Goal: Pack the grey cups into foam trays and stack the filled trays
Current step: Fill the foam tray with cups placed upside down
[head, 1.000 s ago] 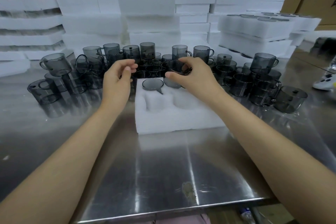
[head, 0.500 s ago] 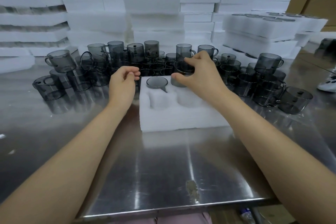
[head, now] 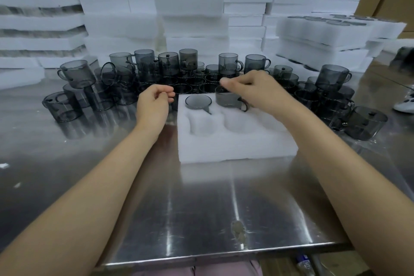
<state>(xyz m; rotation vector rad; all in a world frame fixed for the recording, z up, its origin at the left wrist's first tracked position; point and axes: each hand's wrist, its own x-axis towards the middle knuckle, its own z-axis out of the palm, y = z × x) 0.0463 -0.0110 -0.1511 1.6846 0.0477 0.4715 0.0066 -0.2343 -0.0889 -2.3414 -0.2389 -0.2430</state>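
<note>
Handling: held cup (head: 228, 99) is thin, clear grey ware with a smooth wall. I judge it light, stiff, rather slippery, and liable to crack if knocked against its neighbours.
Hold point: take it by the rim from above, or by the small side handle. The rim grip leaves the body free to drop straight into a pocket.
Right hand (head: 257, 89): fingers are curled down over the rim of the held cup, thumb forward at its left side. The cup stands partly sunk in the far middle pocket, handle pointing right.
Left hand (head: 154, 105): fingers are loosely curled and hold nothing. It hovers just beside the left edge of the foam tray (head: 235, 148).
Foam tray: soft, light and easily dented, so I would lift it from underneath with both hands once it is full. It lies at mid-table on the steel table (head: 179, 208).
Cups in tray: two, counting the seated cup (head: 198, 102) in the far left pocket, sunk to its rim.
Empty pockets: two show plainly in the near row. There is perhaps a third on the right, mostly hidden by the forearm.
Loose cups (head: 168, 67): dozens crowd behind and around the tray, some piled on others, too overlapped to count.
Filled trays (head: 324, 33): one stack at far right with at least two layers, cup rims showing on top.
Spare foam stacks (head: 190, 6): many, filling the back wall.
</note>
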